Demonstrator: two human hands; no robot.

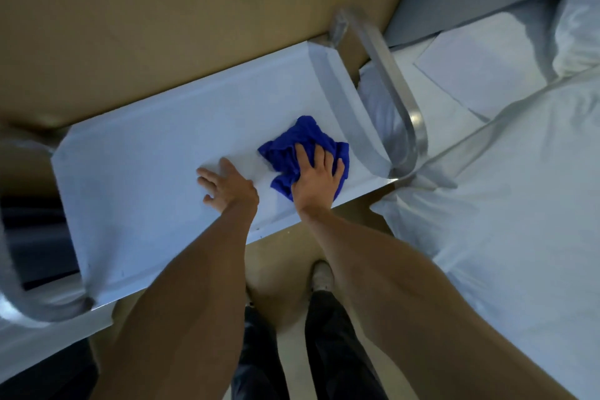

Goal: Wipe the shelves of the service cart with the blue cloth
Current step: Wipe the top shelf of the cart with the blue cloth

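Pressing blue cloth (302,153), crumpled, on top shelf (146,153) | R hand (316,178) flat, fingers spread | L hand (224,187) flat, empty

Both forearms are bare, with no sleeves reaching the left hand (227,187) or right hand (316,180); below them show dark trousers (331,344) and a pale shoe (322,276).

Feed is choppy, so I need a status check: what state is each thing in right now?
blue cloth: crumpled, pressed flat on the top shelf.
right hand: palm down on the cloth, fingers spread.
left hand: open, resting on the shelf, empty.
top shelf: bare apart from the cloth and hands.
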